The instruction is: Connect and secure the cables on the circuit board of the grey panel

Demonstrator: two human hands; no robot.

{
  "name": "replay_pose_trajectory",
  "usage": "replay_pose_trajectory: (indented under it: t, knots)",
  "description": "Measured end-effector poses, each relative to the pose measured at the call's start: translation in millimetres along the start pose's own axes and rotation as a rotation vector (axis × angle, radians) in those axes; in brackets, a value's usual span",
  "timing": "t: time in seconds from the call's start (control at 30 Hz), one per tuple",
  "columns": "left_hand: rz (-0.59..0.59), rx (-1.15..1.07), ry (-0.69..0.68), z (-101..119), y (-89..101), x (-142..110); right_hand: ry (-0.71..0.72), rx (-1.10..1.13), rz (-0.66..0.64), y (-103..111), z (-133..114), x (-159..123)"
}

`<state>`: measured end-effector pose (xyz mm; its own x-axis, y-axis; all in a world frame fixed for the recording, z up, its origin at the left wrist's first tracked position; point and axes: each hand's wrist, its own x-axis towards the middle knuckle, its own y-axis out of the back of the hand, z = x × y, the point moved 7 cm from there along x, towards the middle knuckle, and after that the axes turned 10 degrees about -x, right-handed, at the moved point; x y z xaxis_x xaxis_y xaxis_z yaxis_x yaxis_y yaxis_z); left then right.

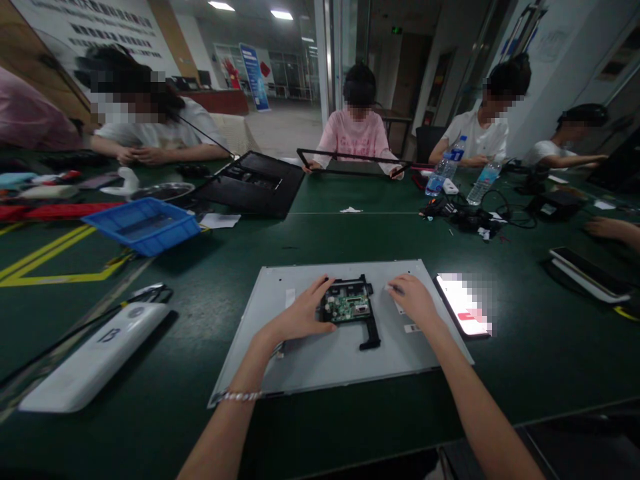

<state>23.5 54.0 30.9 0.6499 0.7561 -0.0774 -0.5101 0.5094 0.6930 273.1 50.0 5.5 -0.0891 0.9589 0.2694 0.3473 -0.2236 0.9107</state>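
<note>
A grey display panel (320, 370) lies flat on the table in front of me, its back facing up. Near its middle sits a green circuit board (347, 308) in a black plastic bracket (371, 333). My left hand (300, 315) spreads thumb and fingers around the left side of the board, at or touching its edge. To the right of the board, just over the panel, my right hand (415, 300) is pinched closed. Something small and dark shows at its fingertips, too small to name.
Right of the panel lies a lit phone (463, 303). A white power bank (100, 357) marked 13 and a blue basket (145, 225) are on the left. Further back are a black back cover (255, 183), bottles (485, 183), cables (470, 217) and a person holding a black frame (355, 157).
</note>
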Motion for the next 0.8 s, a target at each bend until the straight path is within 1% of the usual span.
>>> replay_pose_trajectory:
  t: [0.23,0.4,0.57,0.7,0.8]
  knots:
    - [-0.011,0.003,0.014,2,-0.2,0,0.035,-0.042,0.02,9,-8,-2]
    - [-0.009,-0.001,0.017,3,0.0,0,0.068,-0.013,0.007,10,-14,-2]
    - [-0.007,0.008,0.0,0,-0.7,0,0.058,0.007,0.04,17,-13,-3]
    - [-0.006,0.005,-0.008,-2,-1.7,1,0.13,0.008,-0.031,15,-14,-3]
    - [0.002,0.004,-0.019,-3,-2.3,1,0.139,0.007,-0.061,12,-14,-3]
